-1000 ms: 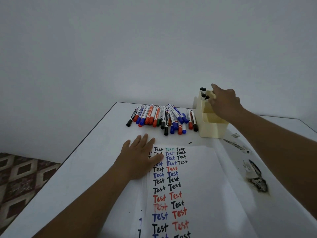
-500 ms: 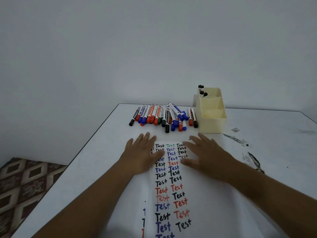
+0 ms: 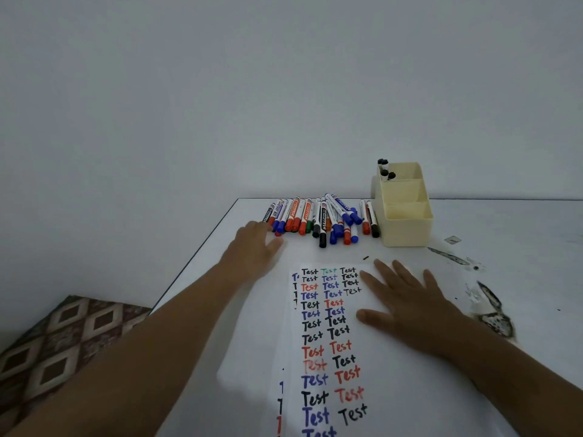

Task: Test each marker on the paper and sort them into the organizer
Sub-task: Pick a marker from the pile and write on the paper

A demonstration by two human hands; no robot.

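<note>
The left hand (image 3: 257, 244) is leaving the paper (image 3: 394, 389), where it was lying flat half a second ago, and is reaching forward to the left end of the row of markers (image 3: 318, 220); its fingers are blurring, apparently loose and holding nothing. The right hand (image 3: 407, 302) is staying flat on the sheet, fingers spread, beside the columns of "Test" marks.

The markers are lying just ahead and slightly right of the left hand, long axes pointing away from the person, caps nearest. That hand is far closer to them than the right. The cream organizer (image 3: 407, 228) is standing at the row's right end, with a few black-capped markers (image 3: 385, 171) upright in its rear compartment.

The white worktop (image 3: 520, 222) is showing dark stains at right; a plain wall is rising behind, patterned floor at left.
</note>
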